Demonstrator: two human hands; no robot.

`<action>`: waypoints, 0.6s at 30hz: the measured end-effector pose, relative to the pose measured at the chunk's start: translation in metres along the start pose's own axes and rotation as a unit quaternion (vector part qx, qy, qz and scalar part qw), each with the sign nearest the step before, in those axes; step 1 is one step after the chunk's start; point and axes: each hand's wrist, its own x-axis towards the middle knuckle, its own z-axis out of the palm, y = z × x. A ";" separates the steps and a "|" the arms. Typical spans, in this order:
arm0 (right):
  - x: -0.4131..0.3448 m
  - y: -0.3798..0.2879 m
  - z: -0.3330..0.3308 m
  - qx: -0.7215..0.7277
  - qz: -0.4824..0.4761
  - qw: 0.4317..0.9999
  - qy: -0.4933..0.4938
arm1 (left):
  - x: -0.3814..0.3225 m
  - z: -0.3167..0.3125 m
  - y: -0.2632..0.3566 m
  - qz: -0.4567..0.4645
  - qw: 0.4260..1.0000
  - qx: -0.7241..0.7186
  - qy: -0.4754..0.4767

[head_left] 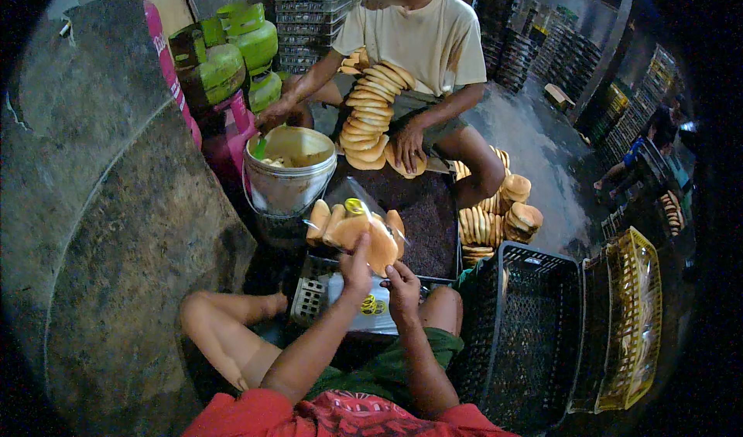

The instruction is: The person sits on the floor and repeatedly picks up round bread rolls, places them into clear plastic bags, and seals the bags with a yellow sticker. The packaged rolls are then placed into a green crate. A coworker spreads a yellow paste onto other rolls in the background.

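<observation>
My left hand [356, 266] holds a round bread bun [380, 250] partly inside a clear plastic bag [361, 193] with a yellow print. At the bun's lower edge, the fingers of my right hand [400, 283] pinch the bag or bun; which one cannot be told. Several more buns [325, 222] stand on edge just behind and left of it. Below my hands lies a stack of printed clear bags [354, 306] on a crate. Beyond them is a tray of dark brown sprinkles [426, 222], over which a co-worker's hand [411, 144] rests on a bun.
A white bucket [290, 173] with cream-coloured contents stands at the tray's left, the co-worker's other hand [276, 115] at its rim. Rows of buns [482, 225] lie right of the tray. Black [499, 321] and yellow crates [650, 321] stand right; green gas cylinders [252, 42] are back left.
</observation>
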 end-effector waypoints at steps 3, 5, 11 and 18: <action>0.002 -0.010 -0.007 -0.154 -0.068 0.985 0.045 | -0.014 0.002 -0.022 -0.125 0.992 0.034 -0.004; 0.003 -0.040 -0.035 -0.241 -0.043 0.970 -0.014 | -0.017 -0.004 -0.030 -0.029 0.998 0.007 -0.048; 0.009 -0.122 -0.093 -0.209 0.023 0.974 -0.088 | -0.048 0.012 -0.047 -0.126 0.930 0.251 -0.238; 0.000 -0.207 -0.243 -0.420 -0.201 0.826 0.316 | 0.024 -0.079 0.025 0.171 0.530 0.795 -0.242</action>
